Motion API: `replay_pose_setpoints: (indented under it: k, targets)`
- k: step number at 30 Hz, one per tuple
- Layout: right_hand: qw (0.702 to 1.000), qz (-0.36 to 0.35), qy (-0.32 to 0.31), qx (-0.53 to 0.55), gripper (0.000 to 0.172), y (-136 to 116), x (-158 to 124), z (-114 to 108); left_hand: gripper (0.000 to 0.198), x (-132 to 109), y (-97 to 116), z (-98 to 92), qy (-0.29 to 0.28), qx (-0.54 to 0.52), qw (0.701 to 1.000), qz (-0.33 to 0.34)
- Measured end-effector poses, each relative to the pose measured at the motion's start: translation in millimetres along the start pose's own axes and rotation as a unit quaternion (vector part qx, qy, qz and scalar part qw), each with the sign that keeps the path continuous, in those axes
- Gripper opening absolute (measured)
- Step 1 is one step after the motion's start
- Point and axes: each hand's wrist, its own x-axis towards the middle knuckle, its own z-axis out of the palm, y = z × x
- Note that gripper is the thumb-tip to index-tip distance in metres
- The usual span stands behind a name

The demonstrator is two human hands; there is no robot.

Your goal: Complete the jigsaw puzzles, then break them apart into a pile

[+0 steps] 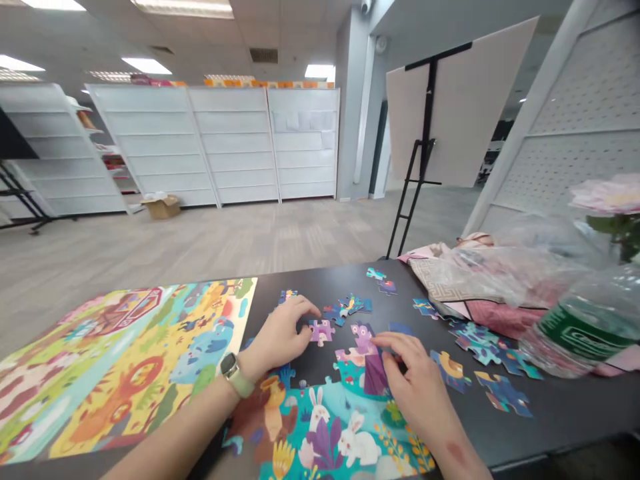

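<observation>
Bare table [320, 288] lies open along the far middle edge and in the near right corner; the picture sheet [125, 360] fills the left; a bottle [580, 327] and bagged cloth [480, 280] block the right; loose pieces [503, 393] dot the gap between.

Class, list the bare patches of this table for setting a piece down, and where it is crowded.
Bare: the near right corner of the table, below the loose pieces; the far strip between poster and pieces; the gap between left hand and right hand. Crowded: beside the bottle and bag.
</observation>
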Motion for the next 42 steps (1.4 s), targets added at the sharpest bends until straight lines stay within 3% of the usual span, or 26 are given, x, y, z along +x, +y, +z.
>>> replay_pose_setpoints:
  k: [3, 6, 10, 16, 22, 27, 34, 42]
  targets:
    - [1.0, 0.018, -0.003, 0.007, 0.031, 3, 0, 1, 0.028, 0, -13, -10.0, -0.058, 0.024, 0.998, 0.005]
    - [0.999, 0.04, 0.006, 0.011, 0.03, 6, 1, 2, 0.033, -2, -17, -7.8, -0.086, 0.029, 0.996, 0.022]
    - [0.998, 0.052, 0.008, 0.015, 0.031, 3, 1, 1, 0.03, -2, -14, -2.7, -0.088, 0.029, 0.995, 0.025]
    - [0.998, 0.056, 0.001, 0.023, 0.03, 0, 1, 2, 0.016, 4, 1, 6.4, -0.045, -0.019, 0.998, 0.036]
    - [0.998, 0.049, -0.001, 0.026, 0.03, 2, 3, 4, 0.017, 16, 13, 25.7, -0.1, -0.023, 0.993, 0.06]
    - [0.998, 0.049, 0.001, 0.03, 0.029, 4, 3, 4, 0.014, 21, 12, 24.9, -0.116, 0.002, 0.992, 0.054]
    - [0.995, -0.038, -0.088, -0.039, 0.03, -14, -3, 3, 0.023, 18, 19, 21.9, -0.146, 0.018, 0.985, 0.086]
    - [0.976, -0.088, -0.142, -0.143, 0.036, -19, -5, 4, 0.037, 34, -7, 26.4, -0.1, 0.069, 0.989, 0.079]
